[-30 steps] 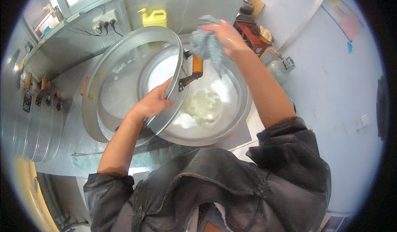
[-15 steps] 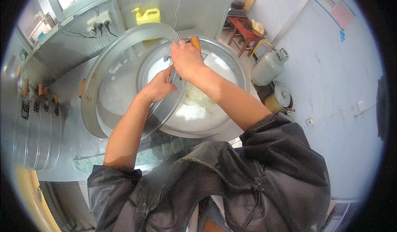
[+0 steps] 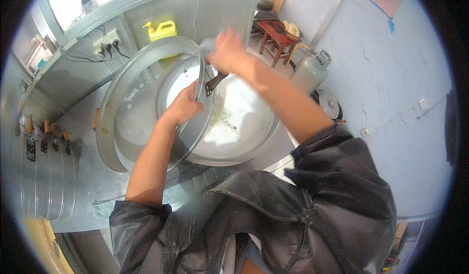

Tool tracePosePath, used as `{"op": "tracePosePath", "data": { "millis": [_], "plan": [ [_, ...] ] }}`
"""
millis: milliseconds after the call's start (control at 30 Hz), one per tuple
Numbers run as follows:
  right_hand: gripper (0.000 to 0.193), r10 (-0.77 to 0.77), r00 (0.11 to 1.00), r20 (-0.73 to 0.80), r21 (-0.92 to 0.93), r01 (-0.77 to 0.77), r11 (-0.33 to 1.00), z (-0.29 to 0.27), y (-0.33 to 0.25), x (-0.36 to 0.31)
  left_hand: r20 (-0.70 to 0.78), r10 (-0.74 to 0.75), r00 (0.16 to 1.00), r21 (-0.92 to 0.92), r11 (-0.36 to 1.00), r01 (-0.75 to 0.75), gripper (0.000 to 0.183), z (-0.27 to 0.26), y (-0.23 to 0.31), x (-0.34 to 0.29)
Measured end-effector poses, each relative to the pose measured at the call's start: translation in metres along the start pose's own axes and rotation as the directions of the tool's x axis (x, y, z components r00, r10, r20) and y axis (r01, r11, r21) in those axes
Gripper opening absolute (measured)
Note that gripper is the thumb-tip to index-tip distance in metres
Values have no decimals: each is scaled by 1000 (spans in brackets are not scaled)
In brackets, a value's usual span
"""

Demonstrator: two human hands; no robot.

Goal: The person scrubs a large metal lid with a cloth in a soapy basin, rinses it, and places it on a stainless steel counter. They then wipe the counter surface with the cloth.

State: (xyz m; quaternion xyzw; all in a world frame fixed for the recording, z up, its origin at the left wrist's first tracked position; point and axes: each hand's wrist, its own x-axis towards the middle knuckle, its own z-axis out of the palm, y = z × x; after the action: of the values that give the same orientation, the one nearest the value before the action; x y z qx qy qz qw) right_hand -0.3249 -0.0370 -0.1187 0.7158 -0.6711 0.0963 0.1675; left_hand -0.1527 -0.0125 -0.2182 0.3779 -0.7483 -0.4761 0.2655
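A large round metal steamer tier [image 3: 111,142] stands tilted on edge, partly over a wide metal basin [image 3: 266,147] with cloudy water and dark specks inside. My left hand [image 3: 183,107] is closed round the tier's wall on its right side, thumb outside. Beyond it my right hand [image 3: 228,50], smeared by motion, is closed on a grey scrubbing pad [image 3: 208,45] at the tier's far right rim. Below that hand a dark metal handle bracket [image 3: 214,83] sticks out from the tier; my right hand hides its grip. A wooden handle [image 3: 95,119] shows on the opposite side.
A yellow jug with a pump [image 3: 162,30] stands behind the tier. More steamer tiers [image 3: 49,186] with wooden handles stand at the left. A power strip [image 3: 106,40] hangs on the back panel. At right are a gas cylinder [image 3: 311,72], a lidded pot [image 3: 330,107] and a red stool [image 3: 276,34].
My right hand has moved up and slightly right, off the wooden grip area, with the grey pad. My left hand keeps its hold on the tier. The whole view has shifted slightly.
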Motion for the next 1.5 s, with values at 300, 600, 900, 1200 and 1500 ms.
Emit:
{"op": "tracePosePath", "data": {
  "millis": [300, 600, 900, 1200, 1500],
  "plan": [
    [47, 195, 868, 457, 880, -473, 43, 115, 36, 23, -44, 60, 997, -17, 998, -61, 75, 10, 5, 0],
    [61, 359, 826, 435, 899, -423, -118, 130, 24, -36, -8, -55, 998, -125, 991, 54, 67, 6, 11, -2],
    [49, -138, 828, 544, 427, -131, 895, 170, 62, -112, -14, -201, 979, -107, 974, 199, 66, 6, 14, -2],
    [34, -339, 574, 745, 384, 46, 922, 243, 49, -145, 51, -270, 962, -98, 957, 274, 72, 7, 30, -40],
    [44, -105, 935, 338, 760, -338, -555, 172, 85, -69, 101, -344, 933, -215, 909, 358, 75, -1, 24, -48]
  ]
}}
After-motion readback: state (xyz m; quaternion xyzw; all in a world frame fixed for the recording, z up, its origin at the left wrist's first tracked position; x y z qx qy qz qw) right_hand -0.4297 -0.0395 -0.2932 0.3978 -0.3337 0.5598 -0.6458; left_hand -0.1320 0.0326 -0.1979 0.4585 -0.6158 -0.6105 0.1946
